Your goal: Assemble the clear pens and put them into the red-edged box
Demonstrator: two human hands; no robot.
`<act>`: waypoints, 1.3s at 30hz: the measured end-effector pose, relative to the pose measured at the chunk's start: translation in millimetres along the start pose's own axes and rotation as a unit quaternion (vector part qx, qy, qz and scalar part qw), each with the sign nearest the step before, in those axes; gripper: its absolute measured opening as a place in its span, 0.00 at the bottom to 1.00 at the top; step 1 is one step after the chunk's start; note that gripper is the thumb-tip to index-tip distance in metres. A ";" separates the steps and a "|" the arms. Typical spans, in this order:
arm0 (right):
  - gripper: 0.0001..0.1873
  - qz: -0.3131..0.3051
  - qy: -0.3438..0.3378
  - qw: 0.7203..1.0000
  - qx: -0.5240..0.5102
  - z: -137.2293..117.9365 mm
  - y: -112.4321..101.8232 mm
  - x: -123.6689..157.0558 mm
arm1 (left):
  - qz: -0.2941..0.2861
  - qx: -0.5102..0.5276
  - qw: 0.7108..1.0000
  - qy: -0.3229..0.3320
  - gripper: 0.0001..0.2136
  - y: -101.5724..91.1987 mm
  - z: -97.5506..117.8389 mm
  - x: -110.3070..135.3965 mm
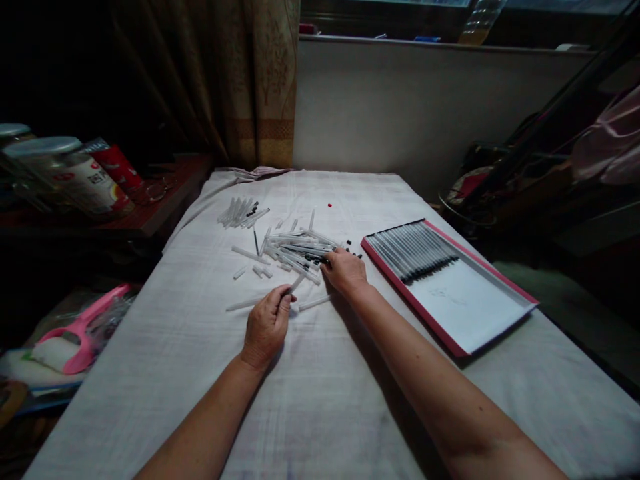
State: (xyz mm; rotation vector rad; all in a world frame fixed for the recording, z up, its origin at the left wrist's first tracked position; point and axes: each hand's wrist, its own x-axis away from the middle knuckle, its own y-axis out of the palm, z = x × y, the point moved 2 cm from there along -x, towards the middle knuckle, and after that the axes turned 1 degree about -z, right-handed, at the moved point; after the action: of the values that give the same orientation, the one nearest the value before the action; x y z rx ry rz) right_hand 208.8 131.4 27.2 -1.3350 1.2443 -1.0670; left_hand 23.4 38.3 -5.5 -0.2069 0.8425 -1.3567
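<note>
Right hand (pixel 346 270) grip unclear, bottle (pixel 481 23) cropped above

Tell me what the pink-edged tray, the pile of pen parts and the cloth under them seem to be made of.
Tray: probably cardboard, judging by its thin, flat walls and plain pale base.
Pen parts: likely plastic; many look cloudy and translucent.
Cloth: woven fabric, perhaps cotton, with a matte finish, soft creases and a faint check.

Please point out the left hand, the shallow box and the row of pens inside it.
Left hand (pixel 267 325): head view, back of the hand.
Shallow box (pixel 467 315): head view, bare white bottom.
Row of pens (pixel 414 249): head view, middle barrels.
</note>
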 end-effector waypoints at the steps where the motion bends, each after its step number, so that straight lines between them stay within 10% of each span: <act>1: 0.15 0.001 0.001 1.000 0.004 -1.4 0.7 -0.4 | -0.002 -0.001 1.000 0.001 0.12 -0.2 0.5 0.0; 10: 0.08 0.081 0.004 0.978 -0.191 11.0 8.1 1.6 | 0.005 -0.019 0.999 0.032 0.11 -1.4 2.4 -0.3; 16: 0.17 0.004 0.054 0.722 -0.690 19.3 8.5 42.5 | -0.009 -0.072 0.991 0.108 0.11 -0.8 9.3 2.2; 22: 0.21 -0.052 0.165 0.550 -0.817 11.5 14.2 83.9 | -0.033 -0.104 0.980 0.165 0.11 0.7 15.7 6.1; 28: 0.20 -0.049 0.154 0.541 -0.826 4.9 14.0 86.0 | -0.045 -0.096 0.977 0.184 0.12 0.1 20.9 5.8; 39: 0.18 -0.011 0.129 0.618 -0.776 4.9 14.5 85.0 | -0.053 -0.101 0.978 0.176 0.13 0.1 21.0 5.3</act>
State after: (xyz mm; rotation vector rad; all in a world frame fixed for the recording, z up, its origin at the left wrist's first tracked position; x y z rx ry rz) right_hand 219.3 47.2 10.4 -2.4131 2.5736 0.1793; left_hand 36.7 26.5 7.0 -0.1735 1.2834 -1.4302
